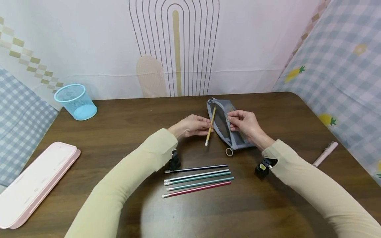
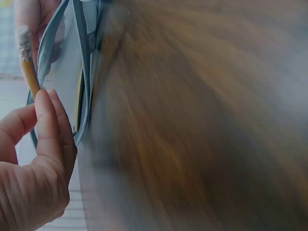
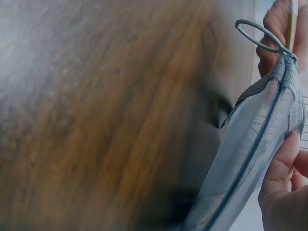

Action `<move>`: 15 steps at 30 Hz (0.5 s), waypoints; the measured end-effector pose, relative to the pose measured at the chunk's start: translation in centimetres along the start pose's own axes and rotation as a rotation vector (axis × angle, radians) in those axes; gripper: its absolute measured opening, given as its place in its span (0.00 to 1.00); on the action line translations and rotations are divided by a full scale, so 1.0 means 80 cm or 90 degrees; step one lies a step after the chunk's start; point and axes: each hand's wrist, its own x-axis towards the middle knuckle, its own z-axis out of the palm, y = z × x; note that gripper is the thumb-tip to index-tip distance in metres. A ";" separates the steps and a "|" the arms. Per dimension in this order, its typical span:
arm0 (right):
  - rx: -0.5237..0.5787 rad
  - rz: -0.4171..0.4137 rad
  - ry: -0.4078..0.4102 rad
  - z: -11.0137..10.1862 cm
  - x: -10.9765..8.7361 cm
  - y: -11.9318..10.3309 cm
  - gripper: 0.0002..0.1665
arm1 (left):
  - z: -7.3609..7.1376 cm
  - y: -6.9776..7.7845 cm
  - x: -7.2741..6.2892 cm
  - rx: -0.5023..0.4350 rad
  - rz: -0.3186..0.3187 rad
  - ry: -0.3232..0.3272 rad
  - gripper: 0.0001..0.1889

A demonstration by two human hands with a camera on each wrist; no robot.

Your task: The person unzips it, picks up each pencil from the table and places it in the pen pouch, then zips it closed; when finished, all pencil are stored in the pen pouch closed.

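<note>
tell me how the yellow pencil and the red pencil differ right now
The yellow pencil is held in the left hand, while the red pencil lies on the table. In the head view, the yellow pencil's eraser end points down toward the wearer; the red pencil's points left. Both are slim and eraser-tipped.

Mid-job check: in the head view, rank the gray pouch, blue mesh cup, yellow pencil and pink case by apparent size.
Largest to smallest:
1. Pink case, cut off by the frame's edge; nearness may exaggerate it
2. Gray pouch, partly behind the right hand
3. Blue mesh cup
4. Yellow pencil
</note>
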 end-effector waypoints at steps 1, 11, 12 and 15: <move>-0.001 0.001 0.000 0.000 0.000 0.000 0.19 | 0.004 0.001 0.004 -0.013 -0.003 0.004 0.19; -0.004 0.008 -0.004 0.005 0.002 -0.003 0.18 | 0.036 0.003 0.028 -0.064 0.015 0.060 0.22; -0.005 0.009 -0.005 0.005 0.002 -0.003 0.18 | 0.039 0.002 0.029 -0.067 0.019 0.067 0.23; -0.011 0.014 -0.006 0.005 0.002 -0.003 0.18 | 0.046 0.001 0.031 -0.084 0.031 0.088 0.23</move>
